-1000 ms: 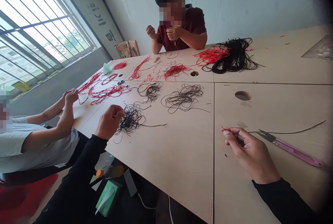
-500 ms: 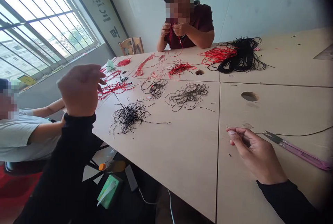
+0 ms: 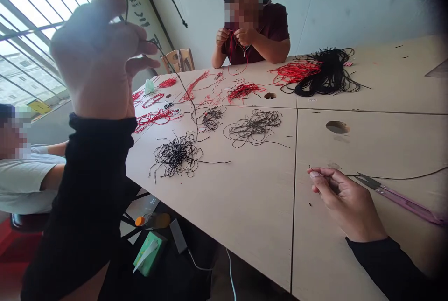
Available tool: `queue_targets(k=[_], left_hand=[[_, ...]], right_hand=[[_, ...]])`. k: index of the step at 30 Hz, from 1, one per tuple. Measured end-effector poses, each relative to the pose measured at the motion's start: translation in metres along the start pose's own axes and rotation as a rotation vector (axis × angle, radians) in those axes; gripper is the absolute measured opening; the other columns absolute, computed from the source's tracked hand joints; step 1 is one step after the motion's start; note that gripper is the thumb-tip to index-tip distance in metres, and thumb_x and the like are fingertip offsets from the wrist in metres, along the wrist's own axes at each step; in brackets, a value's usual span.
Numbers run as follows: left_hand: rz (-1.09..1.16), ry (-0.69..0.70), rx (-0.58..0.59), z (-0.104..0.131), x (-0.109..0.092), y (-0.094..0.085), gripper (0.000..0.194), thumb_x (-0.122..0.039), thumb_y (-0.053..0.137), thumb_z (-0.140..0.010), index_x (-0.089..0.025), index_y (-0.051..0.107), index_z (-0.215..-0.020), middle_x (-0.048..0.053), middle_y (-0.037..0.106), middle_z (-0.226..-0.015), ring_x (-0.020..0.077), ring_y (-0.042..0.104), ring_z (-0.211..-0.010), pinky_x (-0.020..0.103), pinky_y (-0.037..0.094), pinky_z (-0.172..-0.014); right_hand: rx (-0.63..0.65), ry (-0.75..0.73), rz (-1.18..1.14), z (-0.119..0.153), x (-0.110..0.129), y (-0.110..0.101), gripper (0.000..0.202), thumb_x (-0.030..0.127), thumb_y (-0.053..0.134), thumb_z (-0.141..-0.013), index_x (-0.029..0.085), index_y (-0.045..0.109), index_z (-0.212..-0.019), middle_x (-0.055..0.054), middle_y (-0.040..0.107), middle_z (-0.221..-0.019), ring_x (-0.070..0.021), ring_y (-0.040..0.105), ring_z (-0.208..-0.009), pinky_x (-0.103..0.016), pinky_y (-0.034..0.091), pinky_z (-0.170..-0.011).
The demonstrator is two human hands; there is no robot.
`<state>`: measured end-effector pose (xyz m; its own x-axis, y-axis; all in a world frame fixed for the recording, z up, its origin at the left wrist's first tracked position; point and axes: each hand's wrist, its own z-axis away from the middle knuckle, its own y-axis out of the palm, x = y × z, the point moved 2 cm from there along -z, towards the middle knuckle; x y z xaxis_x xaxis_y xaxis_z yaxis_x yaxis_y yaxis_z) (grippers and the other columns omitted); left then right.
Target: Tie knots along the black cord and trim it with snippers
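High at the left, my left hand is closed on a thin black cord. One knotted end of that cord arches above the fingers, and the rest hangs down toward the tangled black cord pile on the table. My right hand rests over the table at the right, thumb and forefinger pinched on another black cord. A short tip of it sticks out past the fingertips, while its length runs off to the right edge. Pink-handled thread snips lie beside the right hand, blades partly over the cord.
Looser black cord bundles lie mid-table, with red cords behind. A thick black cord hank is at the back. A co-worker across handles red cord; another person sits left. The table has round holes.
My left hand has risen and come nearer the camera, drawing the black cord up and away from the pile. The right hand keeps its pinch, almost unmoved.
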<state>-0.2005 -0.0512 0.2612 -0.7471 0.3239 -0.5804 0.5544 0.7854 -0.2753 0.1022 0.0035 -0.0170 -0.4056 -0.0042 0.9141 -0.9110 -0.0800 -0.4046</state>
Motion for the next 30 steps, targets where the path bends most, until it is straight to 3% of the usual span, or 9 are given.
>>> queue_targets(k=[4,7,9,13,15,19,22,25,30], left_hand=[[0.312,0.005,0.21,0.014,-0.017,0.023,0.019,-0.006,0.056,-0.083,-0.006,0.061,-0.101,0.001,0.061,-0.08,0.0142,0.067,-0.072,0.033,0.058,-0.066],[0.586,-0.115,0.298,0.028,-0.033,0.049,0.009,-0.009,0.055,-0.086,-0.009,0.062,-0.091,0.002,0.064,-0.08,0.0133,0.067,-0.071,0.028,0.057,-0.065],[0.716,-0.237,0.337,0.035,-0.044,0.067,0.011,-0.007,0.052,-0.087,-0.01,0.062,-0.086,0.003,0.065,-0.076,0.0131,0.068,-0.068,0.025,0.056,-0.06],[0.846,-0.446,0.374,0.043,-0.058,0.094,0.021,-0.006,0.045,-0.09,-0.012,0.062,-0.079,0.001,0.065,-0.075,0.0096,0.067,-0.065,0.019,0.055,-0.057],[0.897,-0.491,0.374,0.043,-0.057,0.1,0.02,-0.009,0.046,-0.091,-0.013,0.062,-0.08,0.001,0.064,-0.076,0.0088,0.066,-0.066,0.017,0.055,-0.058],[0.897,-0.587,0.231,0.037,-0.03,0.095,0.015,-0.017,0.054,-0.088,-0.015,0.061,-0.076,0.001,0.06,-0.073,0.0079,0.06,-0.064,0.019,0.054,-0.062],[0.871,-0.731,0.047,0.035,0.004,0.083,0.016,-0.016,0.053,-0.089,-0.014,0.058,-0.074,-0.001,0.056,-0.068,0.0058,0.055,-0.061,0.019,0.051,-0.063],[0.814,-0.89,-0.115,0.042,0.034,0.072,0.019,-0.013,0.045,-0.09,-0.013,0.056,-0.075,-0.001,0.054,-0.065,0.0083,0.057,-0.067,0.022,0.052,-0.068],[0.878,-1.055,-0.254,0.067,0.068,0.071,0.022,-0.011,0.039,-0.091,-0.013,0.054,-0.075,0.001,0.053,-0.064,0.0105,0.058,-0.069,0.027,0.054,-0.071]], right_hand=[[-0.046,-0.034,-0.211,0.003,0.002,-0.001,0.029,0.046,0.056,-0.082,0.018,0.058,-0.092,0.002,0.046,-0.056,-0.0122,0.042,-0.05,-0.025,0.036,-0.048],[-0.066,-0.106,-0.413,0.005,0.01,-0.002,0.026,0.046,0.055,-0.084,0.02,0.052,-0.089,0.005,0.041,-0.055,-0.0108,0.04,-0.048,-0.023,0.034,-0.045],[-0.041,-0.131,-0.502,0.006,0.022,-0.002,0.024,0.044,0.053,-0.086,0.021,0.05,-0.09,0.008,0.029,-0.053,-0.0085,0.03,-0.045,-0.02,0.028,-0.042],[0.158,-0.156,-0.526,0.009,0.055,0.003,0.04,0.044,0.055,-0.085,0.022,0.046,-0.117,0.008,0.027,-0.057,-0.0077,0.024,-0.047,-0.019,0.024,-0.041],[0.239,-0.153,-0.513,0.008,0.065,0.004,0.041,0.044,0.06,-0.083,0.019,0.051,-0.114,0.008,0.027,-0.057,-0.0072,0.023,-0.047,-0.02,0.024,-0.042],[0.114,-0.133,-0.492,-0.001,0.057,-0.009,0.031,0.048,0.057,-0.083,0.017,0.061,-0.083,0.006,0.029,-0.055,-0.0059,0.02,-0.045,-0.022,0.02,-0.04],[0.043,-0.112,-0.484,-0.007,0.042,-0.026,0.03,0.047,0.059,-0.083,0.017,0.063,-0.083,0.006,0.032,-0.053,-0.006,0.021,-0.045,-0.022,0.019,-0.039],[-0.022,-0.099,-0.47,-0.012,0.036,-0.04,0.031,0.047,0.059,-0.082,0.016,0.064,-0.08,0.0,0.052,-0.062,-0.0055,0.025,-0.045,-0.022,0.017,-0.038],[-0.175,0.014,-0.557,-0.024,0.034,-0.052,0.032,0.047,0.065,-0.076,0.016,0.067,-0.082,-0.008,0.066,-0.085,-0.0053,0.029,-0.046,-0.022,0.016,-0.037]])
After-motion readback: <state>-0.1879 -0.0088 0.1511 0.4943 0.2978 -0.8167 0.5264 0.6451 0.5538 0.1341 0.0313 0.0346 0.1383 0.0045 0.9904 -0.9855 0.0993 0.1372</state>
